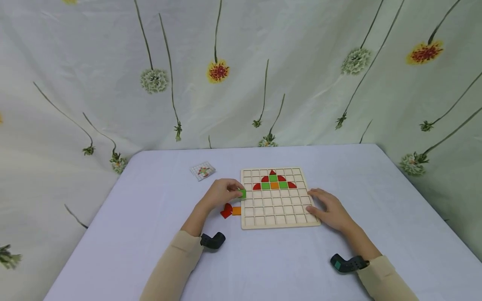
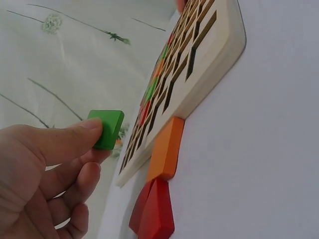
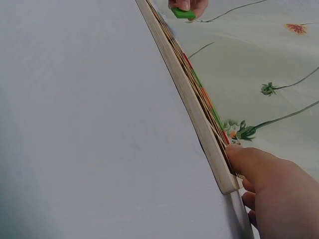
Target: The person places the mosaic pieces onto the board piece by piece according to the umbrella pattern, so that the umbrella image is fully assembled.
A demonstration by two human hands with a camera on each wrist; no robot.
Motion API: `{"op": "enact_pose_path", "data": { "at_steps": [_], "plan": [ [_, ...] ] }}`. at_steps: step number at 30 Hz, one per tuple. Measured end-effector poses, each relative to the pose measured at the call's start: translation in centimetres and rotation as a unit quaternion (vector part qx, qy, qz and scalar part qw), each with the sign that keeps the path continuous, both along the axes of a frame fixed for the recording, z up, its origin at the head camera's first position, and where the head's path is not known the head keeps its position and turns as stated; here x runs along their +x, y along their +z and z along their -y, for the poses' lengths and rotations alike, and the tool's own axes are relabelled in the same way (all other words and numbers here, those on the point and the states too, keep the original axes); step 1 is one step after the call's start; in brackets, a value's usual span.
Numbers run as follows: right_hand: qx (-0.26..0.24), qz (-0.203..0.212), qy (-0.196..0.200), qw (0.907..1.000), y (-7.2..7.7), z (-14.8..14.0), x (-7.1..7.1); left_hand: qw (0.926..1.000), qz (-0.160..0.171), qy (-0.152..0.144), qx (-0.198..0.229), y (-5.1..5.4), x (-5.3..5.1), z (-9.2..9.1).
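Note:
Between thumb and fingertips, my left hand (image 1: 222,194) pinches a green square tile (image 2: 106,128), held up at the left edge of the wooden grid board (image 1: 278,212). Red, green and orange tiles form a stepped triangle in the board's upper rows, with a red tile (image 1: 273,172) at its top. My right hand (image 1: 329,210) rests at the board's right edge, the thumb (image 3: 244,157) on the rim and the other fingers along the side, partly hidden in the right wrist view.
An orange tile (image 1: 236,211) touches the board's left side, with red pieces (image 1: 226,213) beside it. Behind and left of the board lies a small card (image 1: 202,170) with a printed grid pattern. A flowered cloth (image 1: 241,104) hangs behind the table.

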State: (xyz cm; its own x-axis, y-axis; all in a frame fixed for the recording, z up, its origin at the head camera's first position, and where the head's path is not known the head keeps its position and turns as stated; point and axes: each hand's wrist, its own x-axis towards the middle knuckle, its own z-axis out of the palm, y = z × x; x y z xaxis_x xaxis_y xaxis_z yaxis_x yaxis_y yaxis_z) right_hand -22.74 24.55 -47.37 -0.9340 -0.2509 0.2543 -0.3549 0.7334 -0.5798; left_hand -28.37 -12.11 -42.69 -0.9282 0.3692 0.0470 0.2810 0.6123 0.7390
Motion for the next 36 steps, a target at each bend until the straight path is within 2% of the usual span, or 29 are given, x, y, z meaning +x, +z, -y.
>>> {"op": "enact_pose_path", "data": {
  "at_steps": [12, 20, 26, 36],
  "plan": [
    [-0.003, -0.001, -0.001, 1.0000, -0.2, -0.1, 0.0, 0.9993, -0.016, -0.031, 0.011, 0.0, -0.9, -2.2],
    [0.000, -0.007, -0.002, 1.0000, -0.4, -0.1, -0.2, 0.9990, -0.001, -0.043, 0.014, 0.2, -1.2, -3.9],
    [0.000, -0.007, -0.002, 1.0000, -0.3, -0.1, -0.3, 0.9976, -0.014, -0.067, 0.014, 0.0, -1.5, -5.0],
    [0.003, -0.003, -0.010, 0.9999, -0.3, 0.0, -0.2, 0.9963, -0.025, -0.081, 0.008, -0.2, -1.7, -7.2]
  ]
}}
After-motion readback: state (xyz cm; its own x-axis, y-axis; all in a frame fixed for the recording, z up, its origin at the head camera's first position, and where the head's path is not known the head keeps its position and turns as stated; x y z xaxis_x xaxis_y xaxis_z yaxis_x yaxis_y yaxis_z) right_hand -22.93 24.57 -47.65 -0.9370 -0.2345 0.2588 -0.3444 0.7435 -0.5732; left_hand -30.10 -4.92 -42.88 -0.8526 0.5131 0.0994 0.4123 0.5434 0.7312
